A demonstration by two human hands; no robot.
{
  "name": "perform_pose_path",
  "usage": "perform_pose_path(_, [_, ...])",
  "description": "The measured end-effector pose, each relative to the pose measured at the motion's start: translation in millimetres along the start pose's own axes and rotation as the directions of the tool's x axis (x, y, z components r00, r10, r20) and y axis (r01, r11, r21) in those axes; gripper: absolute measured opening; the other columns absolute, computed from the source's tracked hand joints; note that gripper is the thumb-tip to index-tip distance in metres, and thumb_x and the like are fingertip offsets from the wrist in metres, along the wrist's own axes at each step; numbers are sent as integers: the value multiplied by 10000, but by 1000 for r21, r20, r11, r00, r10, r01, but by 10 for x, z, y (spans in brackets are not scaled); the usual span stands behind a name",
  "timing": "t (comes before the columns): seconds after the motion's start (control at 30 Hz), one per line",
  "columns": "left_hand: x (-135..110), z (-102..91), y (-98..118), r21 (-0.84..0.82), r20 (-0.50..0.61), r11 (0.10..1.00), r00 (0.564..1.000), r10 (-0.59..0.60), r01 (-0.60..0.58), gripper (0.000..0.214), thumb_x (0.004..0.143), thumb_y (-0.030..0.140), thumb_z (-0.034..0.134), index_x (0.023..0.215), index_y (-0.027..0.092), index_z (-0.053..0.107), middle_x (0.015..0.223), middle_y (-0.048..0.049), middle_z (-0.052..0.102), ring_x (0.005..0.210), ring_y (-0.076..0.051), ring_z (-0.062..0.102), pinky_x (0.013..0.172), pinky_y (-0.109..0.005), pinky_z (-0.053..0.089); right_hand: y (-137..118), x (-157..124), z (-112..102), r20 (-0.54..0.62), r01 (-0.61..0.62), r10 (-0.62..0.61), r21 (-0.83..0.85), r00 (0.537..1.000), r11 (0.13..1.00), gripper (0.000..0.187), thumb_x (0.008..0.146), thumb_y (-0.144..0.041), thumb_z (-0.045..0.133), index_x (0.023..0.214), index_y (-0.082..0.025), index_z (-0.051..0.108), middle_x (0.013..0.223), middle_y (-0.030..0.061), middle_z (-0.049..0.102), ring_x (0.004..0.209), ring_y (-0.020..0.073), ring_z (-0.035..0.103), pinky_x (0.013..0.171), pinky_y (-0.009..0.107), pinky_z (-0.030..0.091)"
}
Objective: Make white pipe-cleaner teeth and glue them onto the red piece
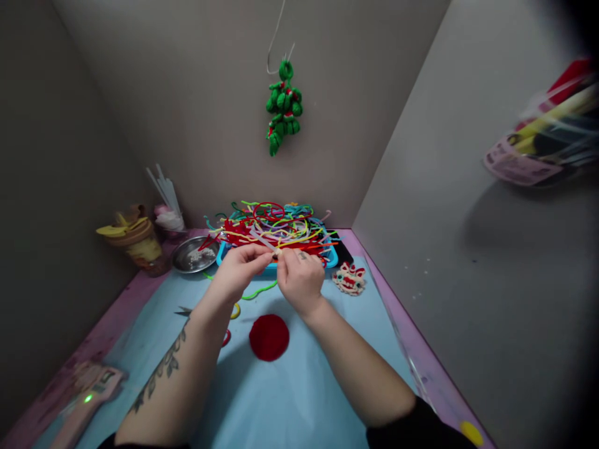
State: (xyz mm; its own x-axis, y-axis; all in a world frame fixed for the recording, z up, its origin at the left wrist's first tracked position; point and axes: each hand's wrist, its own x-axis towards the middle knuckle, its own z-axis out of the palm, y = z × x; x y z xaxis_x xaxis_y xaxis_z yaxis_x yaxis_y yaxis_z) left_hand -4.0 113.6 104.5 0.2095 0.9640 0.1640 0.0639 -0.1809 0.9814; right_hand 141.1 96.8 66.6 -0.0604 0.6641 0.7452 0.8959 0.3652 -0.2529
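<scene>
My left hand (241, 268) and my right hand (302, 274) meet at the fingertips, just before a blue tray (276, 272). Both are closed in a pinch around a small pale piece (277, 252), mostly covered by the fingers; its exact kind I cannot make out. Coloured pipe cleaners (281, 221) are heaped in the tray behind them. Below the hands, a round dark red disc (269, 337) lies flat on the light blue mat (281, 399). A green pipe cleaner (259, 291) lies partly behind the hands.
Scissors (183, 311) and a yellow ring (235, 310) lie beside my left forearm. A metal bowl (195, 254) of small white bits stands left of the tray. A lion-like face (349, 279) sits right. A pink device (91, 399) with a green light is front left. Green ornament (284, 106) hangs behind.
</scene>
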Motion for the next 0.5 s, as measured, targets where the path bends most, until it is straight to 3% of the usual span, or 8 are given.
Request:
perform_pose_path(0.13, [-10,4,20,-5,-11,1000,1000,-17,16,272,678,397,705,788,149,689,701,-14,670,602,-116,545,582,-229,427,14,21,22,-34,23,-23,12,999,1000,262,943,-285,403,918,-165,635,765,68,653,729,175,561,688,300,312])
perform_pose_path(0.3, [-7,-11,51,43,6,998,999,44,-44,278,710,381,686,848,140,667,830,-54,692,771,-169,617,731,-272,471,22,45,34,69,-49,30,294,997,954,276,961,-280,361,896,-185,613,791,37,663,749,153,592,691,256,368])
perform_pose_path(0.4, [-3,-23,55,123,42,987,994,96,-101,265,757,384,639,866,143,653,823,-48,679,754,-162,610,704,-263,465,25,56,26,99,-92,59,378,993,921,272,956,-291,373,887,-188,616,798,36,661,758,153,593,702,248,386])
perform_pose_path(0.5, [-8,-34,57,267,-23,955,990,142,-131,259,798,391,585,797,137,635,735,-26,642,680,-139,569,643,-241,436,31,73,7,132,-84,27,450,991,889,252,941,-294,409,895,-186,631,828,40,661,801,157,588,746,254,388])
